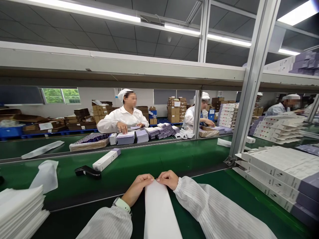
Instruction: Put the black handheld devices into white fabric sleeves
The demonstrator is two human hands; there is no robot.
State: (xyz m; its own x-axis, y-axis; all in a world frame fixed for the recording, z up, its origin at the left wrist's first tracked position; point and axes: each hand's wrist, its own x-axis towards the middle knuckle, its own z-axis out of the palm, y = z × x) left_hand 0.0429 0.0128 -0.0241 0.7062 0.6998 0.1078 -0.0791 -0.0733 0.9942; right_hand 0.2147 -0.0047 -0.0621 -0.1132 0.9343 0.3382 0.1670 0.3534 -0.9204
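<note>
A long, flat white pouch (160, 212) runs from the bottom of the head view up to my fingertips. My left hand (139, 186) is closed on the left corner of its far end, thumb and fingers pinched together. At the right corner, my right hand (168, 179) pinches the same end, its fingertips almost touching the left ones. Whether anything is inside the pouch, I cannot tell. To the left lies a stack of similar white pouches (21, 212), with a loose pouch (45, 176) just beyond it.
On the green conveyor belt (159, 156) ahead lie a black handheld device (88, 172) and a white-and-purple box (106, 159). Stacked long cartons (276, 172) stand at right beside a metal post (251, 76). A shelf (124, 66) spans overhead. Co-workers (124, 118) sit across the belt.
</note>
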